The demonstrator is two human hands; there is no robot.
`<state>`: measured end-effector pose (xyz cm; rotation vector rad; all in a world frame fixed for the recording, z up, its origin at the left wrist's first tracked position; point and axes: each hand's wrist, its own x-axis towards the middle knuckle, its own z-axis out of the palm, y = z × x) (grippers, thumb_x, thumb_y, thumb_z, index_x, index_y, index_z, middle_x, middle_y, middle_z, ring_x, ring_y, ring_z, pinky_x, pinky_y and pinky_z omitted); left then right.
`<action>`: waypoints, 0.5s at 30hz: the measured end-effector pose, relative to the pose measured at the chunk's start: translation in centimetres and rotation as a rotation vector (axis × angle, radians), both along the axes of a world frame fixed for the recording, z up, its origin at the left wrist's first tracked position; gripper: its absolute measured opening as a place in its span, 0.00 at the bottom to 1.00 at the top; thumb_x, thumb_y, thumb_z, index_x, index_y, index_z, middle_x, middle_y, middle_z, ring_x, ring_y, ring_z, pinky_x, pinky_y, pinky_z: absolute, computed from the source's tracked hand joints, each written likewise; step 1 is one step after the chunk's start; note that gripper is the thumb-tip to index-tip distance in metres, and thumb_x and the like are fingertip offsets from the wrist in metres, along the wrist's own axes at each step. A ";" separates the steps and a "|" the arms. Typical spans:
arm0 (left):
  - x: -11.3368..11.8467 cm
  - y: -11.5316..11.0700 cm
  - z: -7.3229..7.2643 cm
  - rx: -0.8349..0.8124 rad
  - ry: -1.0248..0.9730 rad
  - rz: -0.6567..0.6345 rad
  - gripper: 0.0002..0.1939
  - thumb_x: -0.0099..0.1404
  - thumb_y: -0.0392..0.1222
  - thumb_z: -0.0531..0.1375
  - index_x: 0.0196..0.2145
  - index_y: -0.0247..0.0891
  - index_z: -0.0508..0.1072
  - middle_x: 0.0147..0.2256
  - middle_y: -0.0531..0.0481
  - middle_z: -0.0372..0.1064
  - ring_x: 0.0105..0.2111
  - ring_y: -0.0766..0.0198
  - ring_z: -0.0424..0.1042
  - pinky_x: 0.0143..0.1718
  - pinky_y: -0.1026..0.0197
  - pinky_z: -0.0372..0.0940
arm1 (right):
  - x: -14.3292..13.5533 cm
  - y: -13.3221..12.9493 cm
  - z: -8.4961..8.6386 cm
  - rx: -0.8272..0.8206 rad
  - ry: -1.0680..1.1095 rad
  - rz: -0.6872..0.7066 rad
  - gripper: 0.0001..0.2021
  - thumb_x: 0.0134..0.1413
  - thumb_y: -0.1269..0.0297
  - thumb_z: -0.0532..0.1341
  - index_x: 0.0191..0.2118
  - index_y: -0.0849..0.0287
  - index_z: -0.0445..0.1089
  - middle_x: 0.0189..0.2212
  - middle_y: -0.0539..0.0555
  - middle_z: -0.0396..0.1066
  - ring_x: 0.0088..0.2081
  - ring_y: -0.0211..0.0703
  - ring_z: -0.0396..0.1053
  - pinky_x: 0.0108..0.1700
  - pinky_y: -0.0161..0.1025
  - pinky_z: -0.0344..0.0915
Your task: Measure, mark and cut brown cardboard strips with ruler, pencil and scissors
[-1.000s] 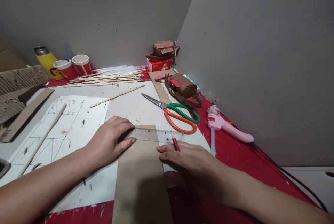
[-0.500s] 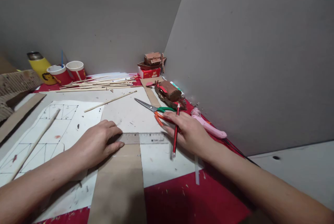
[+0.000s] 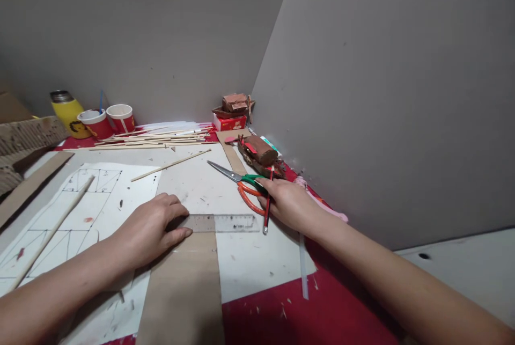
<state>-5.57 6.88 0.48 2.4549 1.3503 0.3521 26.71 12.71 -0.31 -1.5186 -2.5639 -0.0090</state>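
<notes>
My left hand [image 3: 155,227] rests on the left end of a clear ruler [image 3: 235,223], fingers bent and thumb pressed near its edge. The ruler lies across a brown cardboard strip [image 3: 183,280] and white paper. A red and black pencil [image 3: 267,206] is between the fingers of my right hand [image 3: 292,203], its rubber-tipped end towards me. Those same fingers touch the handles of the scissors [image 3: 240,178], which have one green and one orange loop. The blades point to the far left, slightly apart.
Paper with drawn truss lines [image 3: 90,203] lies at left, a wooden stick [image 3: 56,227] across it. Thin sticks [image 3: 156,140], paper cups [image 3: 120,118] and a yellow bottle [image 3: 70,114] stand behind. Brown model boats [image 3: 259,151] and a pink tool [image 3: 336,215] line the right wall.
My right hand has shifted slightly away from me with the pencil, uncovering more of the orange scissor handle and the ruler's right end. My left hand stays on the ruler. The view has tilted slightly up.
</notes>
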 end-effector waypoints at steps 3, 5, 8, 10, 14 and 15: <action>0.0 0.0 -0.2 0.000 -0.003 0.002 0.10 0.67 0.43 0.60 0.43 0.39 0.77 0.39 0.44 0.73 0.42 0.52 0.71 0.43 0.51 0.66 | 0.2 0.0 -0.1 0.012 0.013 0.030 0.14 0.58 0.71 0.58 0.49 0.62 0.72 0.36 0.59 0.79 0.36 0.48 0.76 0.37 0.40 0.67; -0.1 0.1 -0.2 -0.001 0.000 -0.002 0.10 0.67 0.44 0.60 0.43 0.39 0.77 0.39 0.44 0.72 0.42 0.52 0.71 0.43 0.51 0.66 | 0.6 -0.1 -0.3 0.018 0.025 0.041 0.15 0.58 0.70 0.58 0.51 0.62 0.71 0.37 0.59 0.79 0.37 0.49 0.76 0.37 0.40 0.68; -0.1 0.1 -0.3 0.001 0.001 -0.012 0.11 0.68 0.45 0.59 0.43 0.39 0.76 0.40 0.44 0.72 0.42 0.52 0.70 0.43 0.50 0.66 | 1.2 -0.2 -0.8 0.043 0.046 0.018 0.20 0.58 0.67 0.58 0.56 0.64 0.68 0.42 0.62 0.79 0.40 0.52 0.77 0.40 0.42 0.70; -0.1 0.1 -0.3 0.005 0.003 -0.016 0.11 0.68 0.45 0.59 0.44 0.38 0.76 0.40 0.43 0.73 0.42 0.51 0.70 0.43 0.50 0.66 | 1.6 0.0 -1.3 0.061 0.049 -0.020 0.21 0.59 0.66 0.58 0.56 0.66 0.68 0.44 0.64 0.79 0.42 0.55 0.77 0.41 0.44 0.71; -0.1 0.2 -0.4 0.011 0.000 -0.016 0.11 0.68 0.46 0.59 0.43 0.39 0.77 0.39 0.44 0.73 0.41 0.52 0.71 0.42 0.51 0.66 | 1.9 0.7 -1.6 0.082 0.034 -0.089 0.19 0.60 0.65 0.58 0.54 0.66 0.70 0.44 0.66 0.79 0.41 0.60 0.77 0.39 0.48 0.70; -0.1 0.2 -0.4 0.013 -0.004 -0.014 0.11 0.68 0.46 0.59 0.42 0.39 0.77 0.39 0.44 0.73 0.41 0.52 0.71 0.42 0.52 0.66 | 1.9 0.8 -1.4 0.084 0.030 -0.104 0.18 0.60 0.65 0.58 0.54 0.66 0.70 0.43 0.66 0.79 0.41 0.60 0.77 0.39 0.48 0.70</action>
